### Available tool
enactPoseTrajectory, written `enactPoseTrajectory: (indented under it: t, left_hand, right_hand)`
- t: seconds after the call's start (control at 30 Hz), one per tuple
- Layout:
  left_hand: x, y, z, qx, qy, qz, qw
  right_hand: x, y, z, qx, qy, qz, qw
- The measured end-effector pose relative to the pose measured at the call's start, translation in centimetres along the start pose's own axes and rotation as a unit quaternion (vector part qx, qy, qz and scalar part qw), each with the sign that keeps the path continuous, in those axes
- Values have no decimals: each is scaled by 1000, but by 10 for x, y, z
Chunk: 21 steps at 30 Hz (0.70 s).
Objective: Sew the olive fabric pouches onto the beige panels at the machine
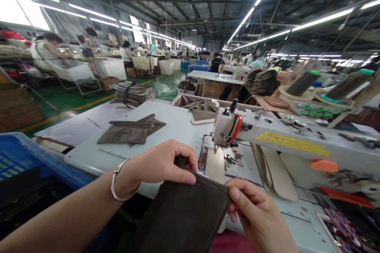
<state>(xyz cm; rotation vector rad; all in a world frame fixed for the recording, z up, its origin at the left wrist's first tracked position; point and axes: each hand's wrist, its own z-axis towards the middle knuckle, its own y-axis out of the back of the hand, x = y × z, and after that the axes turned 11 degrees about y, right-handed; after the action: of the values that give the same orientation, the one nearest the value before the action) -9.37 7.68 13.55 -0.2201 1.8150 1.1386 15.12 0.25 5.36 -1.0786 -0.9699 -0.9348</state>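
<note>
Head view: both hands pinch a dark fabric panel [184,217] just short of the sewing machine [297,142].

The left hand [162,162] clamps the panel's top corner between thumb and curled fingers. The right hand [255,213] nips its 3 o'clock edge, thumb on top. The panel sits at 6 o'clock in the view, at the near edge of the counter [178,126], with the machine's needle head at its 1 o'clock. Done well, I judge, this hold wants the cloth taut and flat, with the fingers close to the edge. The panel looks matte, stiffish and rectangular, with a raised border line. Brown cut pieces [127,132] lie flat at 10 o'clock on the smooth, pale counter. A thin metal bangle [118,184] rings the left wrist.
</note>
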Motion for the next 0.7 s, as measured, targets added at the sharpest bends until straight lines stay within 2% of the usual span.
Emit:
enactPoseTrajectory:
  t: [0.13, 0.23, 0.27, 0.33, 0.4, 0.47, 0.53, 0.7]
  left_hand:
    - [-13, -9, -21, -59, -68, 53, 995]
    - [-22, -20, -44, -144, -155, 133, 968]
    - [-24, -24, -52, -173, -196, 176, 949]
    - [-25, -32, -65, -220, -288, 276, 890]
    - [-23, -37, -74, -251, -378, 353, 818]
    - [-17, -43, -77, -281, -434, 383, 765]
    - [-8, -50, -79, -309, -451, 390, 741]
    - [7, -59, -83, -364, -444, 386, 722]
  right_hand:
    - [12, -8, -14, -30, 9, -55, 998]
    - [21, -11, -21, -24, 116, -128, 985]
    - [23, -12, -23, -11, 158, -150, 976]
    - [25, -14, -24, 13, 230, -184, 955]
    - [23, -16, -25, 21, 271, -206, 940]
    - [18, -18, -27, 27, 294, -226, 929]
    - [13, -18, -30, 41, 302, -246, 920]
    - [7, -15, -32, 68, 312, -273, 907]
